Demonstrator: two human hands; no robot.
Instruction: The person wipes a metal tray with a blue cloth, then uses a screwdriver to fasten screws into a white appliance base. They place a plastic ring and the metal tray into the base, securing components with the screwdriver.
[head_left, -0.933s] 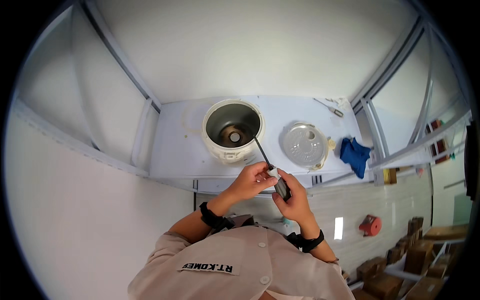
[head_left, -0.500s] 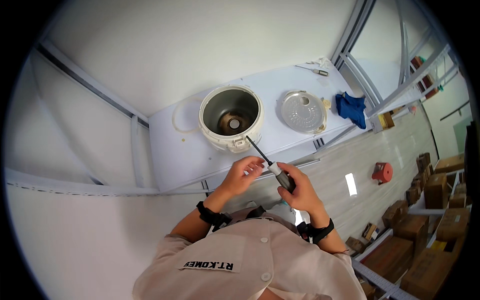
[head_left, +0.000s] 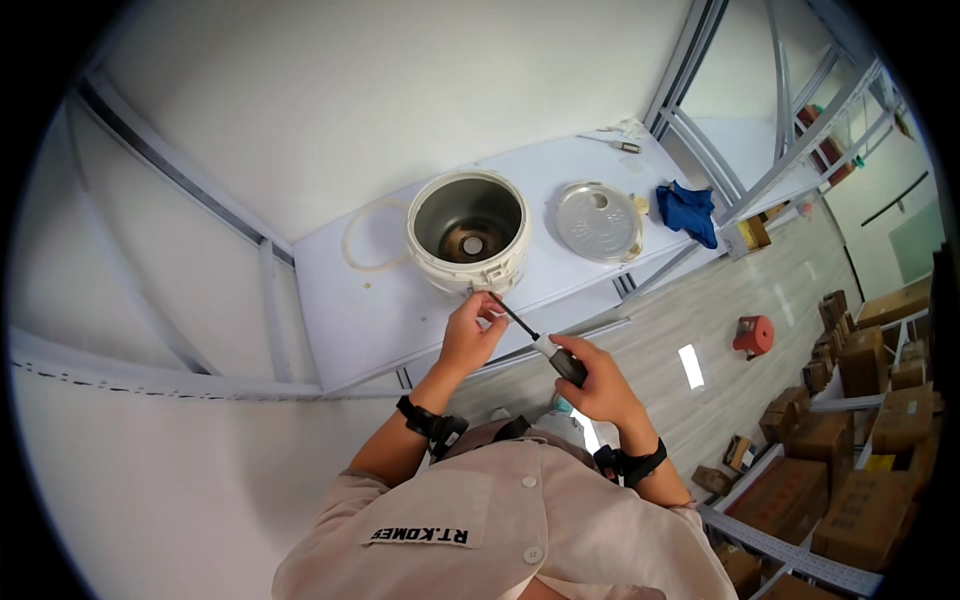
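Observation:
A white rice cooker body (head_left: 468, 277), lidless, stands on the table, its grey inside showing a brown-stained bottom with a round disc in the centre. My right hand (head_left: 597, 384) is closed around the grey and white handle of a screwdriver (head_left: 522, 324). Its dark shaft slants up and left to the cooker's front edge. Close by the tip is my left hand (head_left: 470, 335), fingers curled together against the lower front of the cooker; what they pinch, if anything, is too small to make out.
On the white table (head_left: 365, 325) lie a pale ring (head_left: 348, 245), a round metal lid plate (head_left: 600, 225), a blue cloth (head_left: 686, 212) and a second screwdriver (head_left: 624, 147). A red stool (head_left: 753, 336) stands on the floor. Cardboard boxes (head_left: 865, 500) fill shelves at right.
My left hand has moved up to the cooker's front, beside the screwdriver tip, and its fingers have curled in. The right hand keeps its hold on the screwdriver. The view has shifted slightly.

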